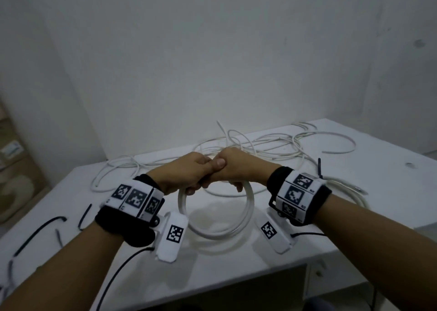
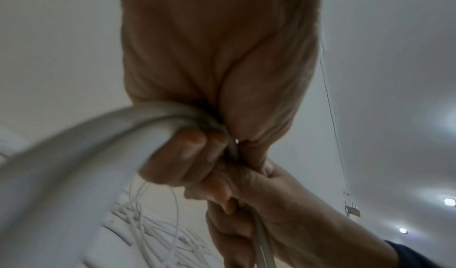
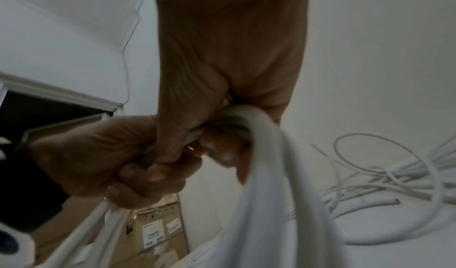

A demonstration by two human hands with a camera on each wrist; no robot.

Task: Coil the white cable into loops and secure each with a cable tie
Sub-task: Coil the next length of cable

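A round coil of white cable [image 1: 216, 232] hangs from both hands above the white table [image 1: 236, 263]. My left hand [image 1: 189, 176] and right hand [image 1: 233, 170] grip the top of the coil side by side, knuckles touching. In the left wrist view my left fingers [image 2: 182, 155] curl round the cable bundle [image 2: 86, 141]. In the right wrist view the right hand [image 3: 222, 135] wraps the same bundle [image 3: 266, 174], with the left hand [image 3: 111, 159] beside it. Any cable tie at the grip is hidden by the fingers.
Loose white cables [image 1: 260, 145] sprawl over the far half of the table. Black cable ties [image 1: 37, 232] lie at the left, and one more [image 1: 319, 167] near the right wrist. Another white coil [image 1: 347, 192] lies behind the right wrist. Cardboard boxes [image 1: 14, 169] stand at the left.
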